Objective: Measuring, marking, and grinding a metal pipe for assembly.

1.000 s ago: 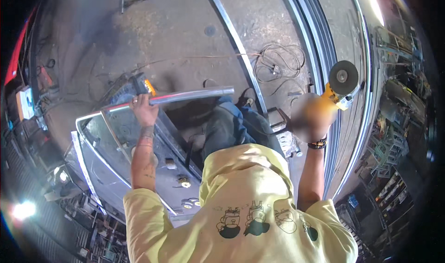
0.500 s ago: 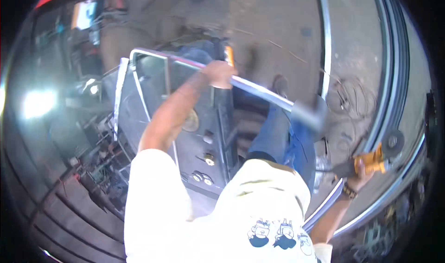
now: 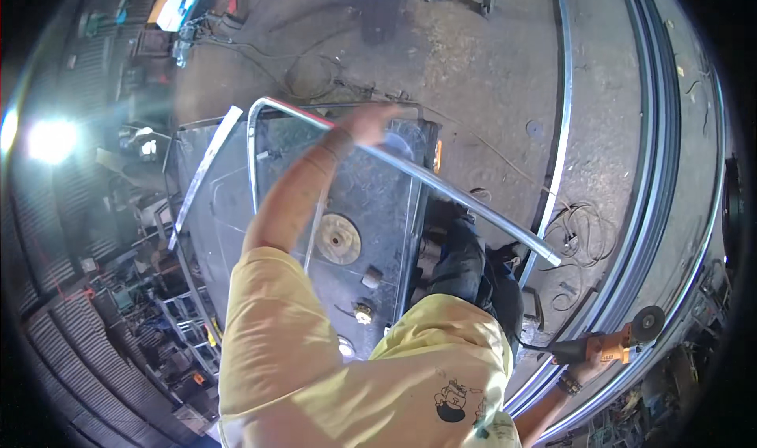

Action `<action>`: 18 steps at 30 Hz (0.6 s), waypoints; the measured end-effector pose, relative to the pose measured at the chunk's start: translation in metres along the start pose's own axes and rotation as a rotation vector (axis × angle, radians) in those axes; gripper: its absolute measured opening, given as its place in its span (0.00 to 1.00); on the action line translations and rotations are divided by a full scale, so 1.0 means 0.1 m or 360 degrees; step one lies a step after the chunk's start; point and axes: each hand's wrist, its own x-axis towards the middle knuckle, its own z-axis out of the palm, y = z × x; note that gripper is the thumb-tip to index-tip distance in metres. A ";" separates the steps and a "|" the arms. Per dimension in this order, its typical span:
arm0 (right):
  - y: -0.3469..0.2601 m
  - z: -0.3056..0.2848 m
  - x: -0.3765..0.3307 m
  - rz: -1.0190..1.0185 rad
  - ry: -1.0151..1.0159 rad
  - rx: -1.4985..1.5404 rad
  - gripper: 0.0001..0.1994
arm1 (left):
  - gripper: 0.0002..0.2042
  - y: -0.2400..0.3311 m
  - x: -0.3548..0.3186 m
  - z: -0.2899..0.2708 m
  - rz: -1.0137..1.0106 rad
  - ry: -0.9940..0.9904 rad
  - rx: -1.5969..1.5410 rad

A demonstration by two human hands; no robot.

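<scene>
My right hand (image 3: 582,371), out at the lower right, is closed around the body of an orange and black angle grinder (image 3: 611,345). A dark round disc (image 3: 649,322) sits at the grinder's far end. My left hand (image 3: 371,125) is over a bent metal tube (image 3: 449,184), its fingers stretched out and slightly smeared; whether the palm touches the tube cannot be made out. The tube slants over a dark metal worktable (image 3: 371,188), bends at its far left corner, and its free right end sticks out past the table edge.
On the table lie a round disc (image 3: 339,239), a flat metal bar (image 3: 206,176) and small fittings (image 3: 363,314). Long metal tubes (image 3: 654,132) lie on the floor at right, near a coiled cable (image 3: 583,231). A bright lamp (image 3: 52,142) shines at left.
My left hand has gone from gripping the tube to stretched fingers. The tube's blurred right end is now sharp and lower. The grinder has moved slightly down and left.
</scene>
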 end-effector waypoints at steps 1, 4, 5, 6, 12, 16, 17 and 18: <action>-0.16 0.21 -0.07 0.0047 0.0071 -0.0067 0.29 | 0.27 -0.34 -0.10 -0.16 -0.0134 -0.0112 0.0091; -0.20 0.25 -0.15 -0.0064 -0.0013 -0.0179 0.30 | 0.24 -1.52 -0.33 -0.16 -0.0303 -0.0688 0.0678; -0.15 0.26 -0.20 -0.0074 0.0017 -0.0158 0.30 | 0.20 -1.73 -0.45 -0.22 -0.0323 -0.0664 0.0782; -0.11 0.33 -0.28 -0.0099 0.0057 -0.0143 0.30 | 0.15 -1.93 -0.51 -0.15 -0.0340 -0.0625 0.0881; 0.08 0.70 -0.56 -0.0208 0.0127 -0.0137 0.29 | 0.15 -2.11 -0.64 0.18 -0.0359 -0.0300 0.0900; -0.04 0.66 -0.70 -0.0207 0.0063 -0.0181 0.29 | 0.15 -2.04 -0.86 -0.11 -0.0308 -0.0290 0.0633; -0.09 0.63 -0.77 -0.0203 0.0055 -0.0196 0.29 | 0.15 -1.99 -0.96 -0.28 -0.0325 -0.0294 0.0618; -0.14 0.53 -0.84 -0.0198 0.0054 -0.0218 0.29 | 0.14 -1.89 -1.05 -0.43 -0.0306 -0.0273 0.0583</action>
